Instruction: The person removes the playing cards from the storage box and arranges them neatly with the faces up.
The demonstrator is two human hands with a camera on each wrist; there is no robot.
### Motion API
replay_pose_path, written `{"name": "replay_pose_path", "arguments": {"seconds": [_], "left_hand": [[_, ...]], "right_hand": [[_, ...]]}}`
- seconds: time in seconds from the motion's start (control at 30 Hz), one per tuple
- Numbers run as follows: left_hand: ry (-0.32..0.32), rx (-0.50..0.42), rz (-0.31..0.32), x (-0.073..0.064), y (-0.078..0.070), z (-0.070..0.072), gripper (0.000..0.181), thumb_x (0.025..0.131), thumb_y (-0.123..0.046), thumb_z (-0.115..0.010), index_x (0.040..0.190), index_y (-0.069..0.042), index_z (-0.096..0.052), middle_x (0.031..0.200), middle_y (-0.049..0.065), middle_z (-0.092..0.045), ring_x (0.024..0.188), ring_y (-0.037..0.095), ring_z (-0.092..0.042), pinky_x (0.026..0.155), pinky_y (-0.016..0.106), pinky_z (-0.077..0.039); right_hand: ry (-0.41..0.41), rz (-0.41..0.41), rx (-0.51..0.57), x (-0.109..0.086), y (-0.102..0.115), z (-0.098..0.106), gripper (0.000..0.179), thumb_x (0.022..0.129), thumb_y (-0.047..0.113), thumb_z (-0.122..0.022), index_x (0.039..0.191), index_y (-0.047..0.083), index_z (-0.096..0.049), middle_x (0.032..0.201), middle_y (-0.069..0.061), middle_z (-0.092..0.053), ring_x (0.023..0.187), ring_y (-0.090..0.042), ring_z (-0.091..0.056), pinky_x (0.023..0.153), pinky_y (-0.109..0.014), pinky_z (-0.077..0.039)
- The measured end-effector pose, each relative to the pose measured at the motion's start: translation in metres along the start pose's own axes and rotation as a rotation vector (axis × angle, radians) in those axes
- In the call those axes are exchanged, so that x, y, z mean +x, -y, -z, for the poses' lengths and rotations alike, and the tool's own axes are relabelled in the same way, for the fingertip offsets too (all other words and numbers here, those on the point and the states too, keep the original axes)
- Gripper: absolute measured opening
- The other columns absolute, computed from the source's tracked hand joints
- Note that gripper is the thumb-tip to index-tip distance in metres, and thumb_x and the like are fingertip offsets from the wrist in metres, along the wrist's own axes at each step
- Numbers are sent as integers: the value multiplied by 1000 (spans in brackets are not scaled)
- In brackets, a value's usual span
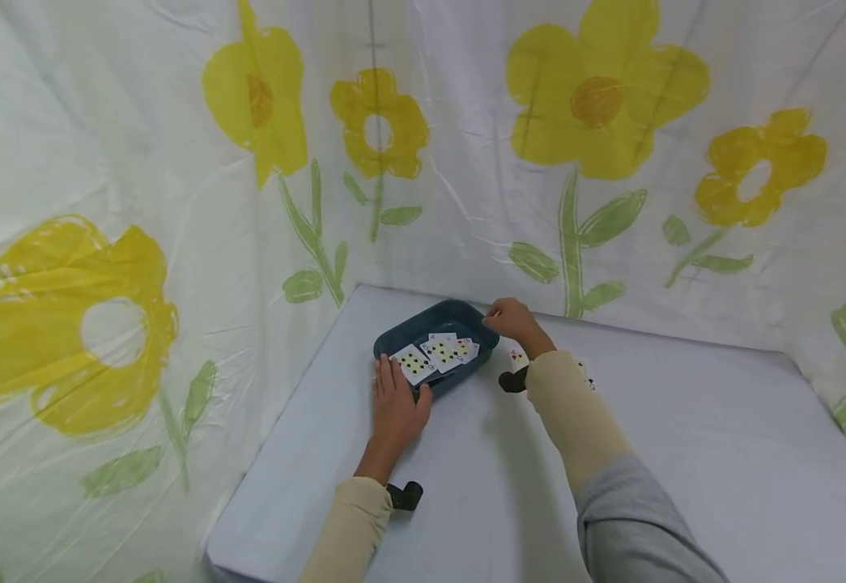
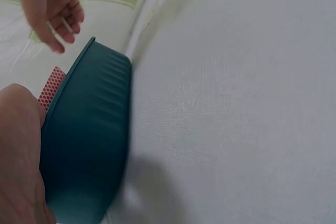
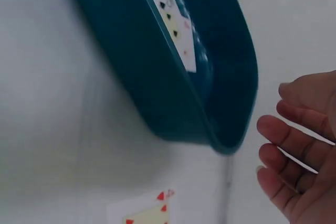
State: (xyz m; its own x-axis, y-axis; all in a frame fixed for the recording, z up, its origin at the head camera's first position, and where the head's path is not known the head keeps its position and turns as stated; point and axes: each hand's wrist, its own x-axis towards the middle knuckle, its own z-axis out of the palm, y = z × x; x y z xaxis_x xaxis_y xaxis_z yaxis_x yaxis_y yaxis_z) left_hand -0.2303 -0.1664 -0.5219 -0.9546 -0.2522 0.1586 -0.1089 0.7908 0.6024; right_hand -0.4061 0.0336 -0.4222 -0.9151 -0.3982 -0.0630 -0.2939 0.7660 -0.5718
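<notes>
A dark teal tray [image 1: 401,329] sits near the table's far-left corner, with several playing cards [image 1: 443,351] inside, most face up. My left hand [image 1: 399,409] grips its near-left end, fingers over the left rim and thumb at the near side. One card [image 1: 414,364] lies right by those fingers; in the left wrist view a red-backed card [image 2: 51,88] sticks up above the rim beside the hand. At the tray's far-right end is my right hand [image 1: 513,317]. The right wrist view shows its fingers [image 3: 286,135] loosely bent, with nothing between them, beside the tray's outer wall [image 3: 173,124].
More playing cards lie on the white-covered table [image 1: 685,421] right of the tray, partly hidden by the right forearm; a red-suited card [image 3: 149,211] is among them. Behind the table hangs a white curtain [image 1: 459,202] with yellow flowers.
</notes>
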Motion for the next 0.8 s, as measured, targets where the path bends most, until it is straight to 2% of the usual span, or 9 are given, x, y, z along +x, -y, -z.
{"name": "replay_pose_path", "arguments": {"seconds": [0.13,0.3,0.43,0.53,0.73,0.8], "left_hand": [[-11,-10,4,0,0,0,79,102,-36,-49,156,9,-14,165,22,1,152,33,6,119,50,-7],[-11,8,2,0,0,-1,79,102,-39,-48,156,8,-15,165,22,0,152,34,5,119,51,-9],[-6,10,9,1,1,-3,79,101,-40,-48,156,7,-15,165,22,0,152,33,5,119,51,-9],[-3,11,18,1,1,-3,80,101,-40,-49,157,6,-14,166,21,0,152,33,5,119,51,-9],[7,26,39,1,1,-2,81,101,-42,-48,157,5,-13,166,19,2,152,32,6,119,51,-9],[4,22,36,1,0,-3,81,100,-42,-48,157,5,-14,166,20,1,152,33,5,119,51,-9]], "right_hand": [[93,35,-83,6,23,-14,24,95,16,-62,109,-1,-71,108,-15,-68,94,-28,-61,84,-43,-51],[311,70,-227,7,43,-32,30,99,25,-61,114,1,-71,106,-12,-69,97,-26,-63,88,-42,-50],[468,27,-326,6,53,-43,41,100,38,-60,123,4,-68,103,-7,-70,102,-23,-62,96,-44,-47],[525,-8,-369,7,59,-49,46,99,43,-60,122,4,-69,100,-5,-70,98,-21,-63,94,-41,-47],[543,-102,-337,11,68,-62,60,92,48,-69,130,3,-63,112,-7,-67,95,-21,-63,90,-39,-49],[555,-119,-336,13,68,-67,59,89,49,-72,127,4,-65,110,-6,-66,95,-20,-62,90,-39,-49]]}}
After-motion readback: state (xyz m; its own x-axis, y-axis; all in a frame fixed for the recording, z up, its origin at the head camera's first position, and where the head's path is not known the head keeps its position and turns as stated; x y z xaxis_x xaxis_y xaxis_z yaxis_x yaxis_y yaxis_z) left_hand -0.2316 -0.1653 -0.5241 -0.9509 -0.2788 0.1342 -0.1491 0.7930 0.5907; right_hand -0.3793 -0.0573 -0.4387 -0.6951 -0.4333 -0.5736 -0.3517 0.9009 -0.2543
